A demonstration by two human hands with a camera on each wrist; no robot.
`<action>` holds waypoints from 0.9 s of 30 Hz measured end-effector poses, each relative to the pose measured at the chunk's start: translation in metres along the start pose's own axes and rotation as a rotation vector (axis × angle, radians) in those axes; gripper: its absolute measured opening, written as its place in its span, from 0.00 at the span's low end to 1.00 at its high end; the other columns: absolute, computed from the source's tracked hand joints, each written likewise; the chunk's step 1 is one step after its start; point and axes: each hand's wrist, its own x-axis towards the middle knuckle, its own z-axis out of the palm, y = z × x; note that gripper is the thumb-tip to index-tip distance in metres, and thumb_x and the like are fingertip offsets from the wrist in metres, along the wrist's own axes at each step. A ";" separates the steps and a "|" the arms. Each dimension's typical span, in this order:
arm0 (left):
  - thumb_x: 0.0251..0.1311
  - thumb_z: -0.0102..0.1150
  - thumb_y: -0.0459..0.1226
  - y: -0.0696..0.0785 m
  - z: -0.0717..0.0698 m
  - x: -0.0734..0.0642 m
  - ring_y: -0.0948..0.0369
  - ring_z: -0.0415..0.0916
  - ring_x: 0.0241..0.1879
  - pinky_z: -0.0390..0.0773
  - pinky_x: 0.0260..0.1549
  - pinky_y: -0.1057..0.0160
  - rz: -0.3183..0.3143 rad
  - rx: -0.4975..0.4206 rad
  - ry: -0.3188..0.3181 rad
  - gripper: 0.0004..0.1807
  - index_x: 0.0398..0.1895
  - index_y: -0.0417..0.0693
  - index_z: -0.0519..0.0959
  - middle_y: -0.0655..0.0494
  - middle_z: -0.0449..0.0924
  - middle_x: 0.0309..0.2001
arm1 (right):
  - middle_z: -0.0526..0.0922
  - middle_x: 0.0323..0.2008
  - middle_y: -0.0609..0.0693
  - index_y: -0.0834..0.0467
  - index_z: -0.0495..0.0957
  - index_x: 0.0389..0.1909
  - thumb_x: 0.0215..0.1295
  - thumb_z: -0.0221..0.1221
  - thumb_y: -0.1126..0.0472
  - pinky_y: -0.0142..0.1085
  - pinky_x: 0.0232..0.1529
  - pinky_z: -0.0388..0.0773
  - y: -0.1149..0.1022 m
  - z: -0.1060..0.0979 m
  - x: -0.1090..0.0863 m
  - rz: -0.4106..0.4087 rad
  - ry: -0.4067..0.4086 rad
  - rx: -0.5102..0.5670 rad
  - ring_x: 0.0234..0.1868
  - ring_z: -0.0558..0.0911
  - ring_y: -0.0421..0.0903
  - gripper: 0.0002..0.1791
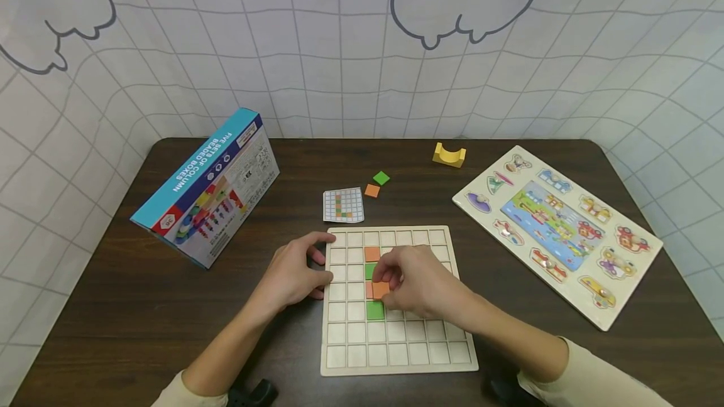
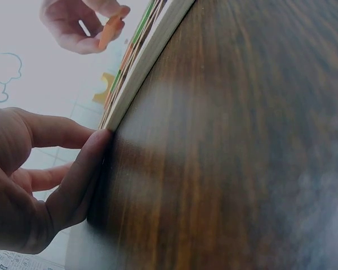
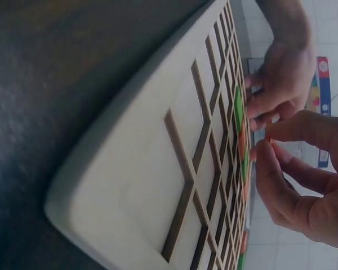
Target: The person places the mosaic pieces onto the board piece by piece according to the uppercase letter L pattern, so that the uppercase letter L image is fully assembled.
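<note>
One square orange tile (image 1: 381,291), without long axis, pinched by the thumb and fingers of the right hand (image 1: 423,281), is hovering above the board (image 1: 398,357) between two green tiles (image 1: 375,311), the farther left hand (image 1: 294,272) resting thumb and forefinger, apart, on the left edge.

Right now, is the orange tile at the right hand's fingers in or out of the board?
Out. The right hand pinches the tile, and the left wrist view shows it raised, apart from the board.
</note>
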 end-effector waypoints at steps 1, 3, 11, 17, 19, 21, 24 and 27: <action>0.54 0.71 0.24 0.000 0.000 0.000 0.57 0.81 0.22 0.88 0.19 0.61 -0.001 0.000 -0.001 0.35 0.67 0.52 0.77 0.44 0.75 0.44 | 0.80 0.26 0.44 0.53 0.86 0.34 0.47 0.76 0.69 0.31 0.33 0.77 0.000 0.001 -0.001 -0.005 -0.003 -0.002 0.31 0.77 0.40 0.14; 0.54 0.71 0.25 0.000 0.000 0.001 0.57 0.81 0.22 0.88 0.20 0.61 -0.003 0.001 -0.003 0.35 0.67 0.52 0.77 0.44 0.75 0.45 | 0.80 0.26 0.44 0.53 0.86 0.33 0.46 0.75 0.69 0.31 0.32 0.77 -0.001 0.002 -0.003 -0.017 -0.008 -0.010 0.30 0.77 0.40 0.14; 0.54 0.71 0.25 -0.001 0.000 0.001 0.57 0.81 0.22 0.88 0.20 0.61 -0.002 0.002 -0.002 0.35 0.67 0.52 0.77 0.44 0.76 0.45 | 0.80 0.26 0.43 0.53 0.85 0.34 0.46 0.76 0.69 0.30 0.32 0.77 -0.003 0.008 -0.011 -0.062 -0.034 -0.035 0.30 0.76 0.38 0.14; 0.53 0.71 0.24 -0.002 0.000 0.001 0.58 0.81 0.21 0.88 0.19 0.61 0.017 -0.009 0.004 0.35 0.67 0.51 0.78 0.44 0.76 0.44 | 0.79 0.24 0.42 0.53 0.83 0.31 0.42 0.75 0.69 0.28 0.31 0.76 -0.005 0.013 -0.016 -0.111 -0.025 -0.046 0.28 0.75 0.35 0.16; 0.53 0.71 0.24 -0.002 0.000 0.001 0.58 0.81 0.20 0.88 0.19 0.61 0.022 -0.010 0.006 0.35 0.66 0.51 0.78 0.44 0.76 0.43 | 0.78 0.24 0.42 0.53 0.83 0.31 0.41 0.75 0.70 0.27 0.31 0.75 -0.006 0.014 -0.017 -0.127 -0.028 -0.045 0.27 0.74 0.34 0.16; 0.52 0.71 0.24 -0.002 0.000 0.001 0.58 0.81 0.20 0.88 0.19 0.61 0.022 -0.010 0.009 0.35 0.66 0.51 0.78 0.44 0.77 0.43 | 0.78 0.24 0.43 0.53 0.82 0.30 0.41 0.74 0.71 0.27 0.30 0.75 -0.006 0.016 -0.019 -0.137 -0.034 -0.042 0.27 0.73 0.34 0.16; 0.52 0.71 0.25 -0.002 0.000 0.001 0.58 0.81 0.20 0.88 0.19 0.61 0.018 -0.009 0.009 0.35 0.66 0.51 0.78 0.44 0.76 0.43 | 0.78 0.24 0.44 0.53 0.82 0.30 0.42 0.74 0.71 0.27 0.29 0.74 -0.007 0.018 -0.021 -0.137 -0.052 -0.039 0.26 0.73 0.34 0.16; 0.52 0.71 0.24 -0.002 0.001 0.001 0.58 0.81 0.20 0.88 0.19 0.61 0.015 -0.012 0.006 0.35 0.66 0.51 0.78 0.43 0.76 0.43 | 0.78 0.24 0.44 0.52 0.81 0.29 0.42 0.74 0.71 0.27 0.29 0.74 -0.007 0.020 -0.022 -0.136 -0.063 -0.041 0.26 0.73 0.34 0.15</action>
